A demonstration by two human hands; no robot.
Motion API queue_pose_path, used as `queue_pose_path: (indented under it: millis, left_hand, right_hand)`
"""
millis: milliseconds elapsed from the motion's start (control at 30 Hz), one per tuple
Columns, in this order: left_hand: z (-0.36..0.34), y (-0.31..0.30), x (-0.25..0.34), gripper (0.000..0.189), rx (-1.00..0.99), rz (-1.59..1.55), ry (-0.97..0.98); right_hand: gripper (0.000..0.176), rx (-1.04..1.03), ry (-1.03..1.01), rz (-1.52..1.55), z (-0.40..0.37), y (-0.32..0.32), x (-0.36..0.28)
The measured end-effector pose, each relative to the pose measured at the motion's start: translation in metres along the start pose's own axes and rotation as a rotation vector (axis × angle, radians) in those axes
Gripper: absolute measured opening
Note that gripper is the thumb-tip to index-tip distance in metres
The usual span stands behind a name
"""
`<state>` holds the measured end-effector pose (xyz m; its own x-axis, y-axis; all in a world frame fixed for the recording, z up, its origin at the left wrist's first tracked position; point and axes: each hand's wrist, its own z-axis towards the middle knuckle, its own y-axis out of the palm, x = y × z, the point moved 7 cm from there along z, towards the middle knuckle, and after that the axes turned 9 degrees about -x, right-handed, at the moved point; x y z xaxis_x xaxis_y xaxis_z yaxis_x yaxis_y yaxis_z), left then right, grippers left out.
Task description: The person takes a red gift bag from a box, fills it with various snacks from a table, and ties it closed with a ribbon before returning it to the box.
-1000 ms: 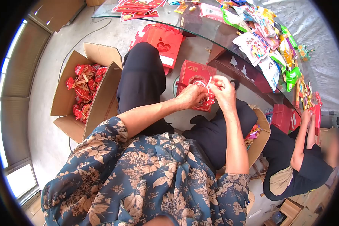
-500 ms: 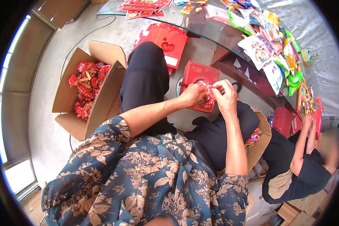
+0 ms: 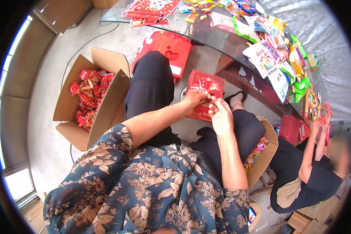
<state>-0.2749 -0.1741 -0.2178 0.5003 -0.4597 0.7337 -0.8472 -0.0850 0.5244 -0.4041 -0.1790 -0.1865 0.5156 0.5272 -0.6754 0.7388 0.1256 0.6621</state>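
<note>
A small red and white bundle (image 3: 207, 85) is in my hands, above a red box (image 3: 200, 112) on the floor between my legs. The fingers of my left hand (image 3: 196, 96) are closed on the bundle's near side. Just to the right, my right hand (image 3: 220, 113) has its thumb and forefinger pinched at the bundle's lower edge, on something too small to make out. At the left stands an open cardboard box (image 3: 109, 107) with several red wrapped bundles (image 3: 90, 91) in it.
A glass table (image 3: 218, 43) ahead bears snack packets (image 3: 263, 58) and red printed bags (image 3: 150, 8). Red bags (image 3: 171, 48) stand beneath its edge. A carton of sweets (image 3: 267, 156) is beside my right leg. A co-worker (image 3: 319, 171) sits at the right, holding something red.
Both hands have moved slightly down and left. The bundle now shows spread out above my fingers, and my right hand has turned with its palm more upward. The co-worker's red item has shifted.
</note>
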Motion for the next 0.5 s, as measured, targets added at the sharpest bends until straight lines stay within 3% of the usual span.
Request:
queue_pose_path:
  millis: [167,267,333,500]
  left_hand:
    - [0.005,-0.006,0.002,0.021,0.062,-0.138,0.129]
    - [0.006,-0.004,0.006,0.021,-0.004,-0.221,0.156]
    - [0.004,0.001,0.005,0.022,-0.055,-0.304,0.098]
    - [0.004,-0.002,0.006,0.026,-0.159,-0.157,0.063]
  right_hand:
    - [0.015,0.110,-0.071,0.017,0.013,0.006,0.008]
    - [0.020,0.117,-0.051,-0.006,0.020,0.005,0.022]
    - [0.021,0.055,0.009,0.020,0.021,0.017,0.030]
    - [0.015,-0.124,0.073,-0.013,0.026,0.022,0.039]
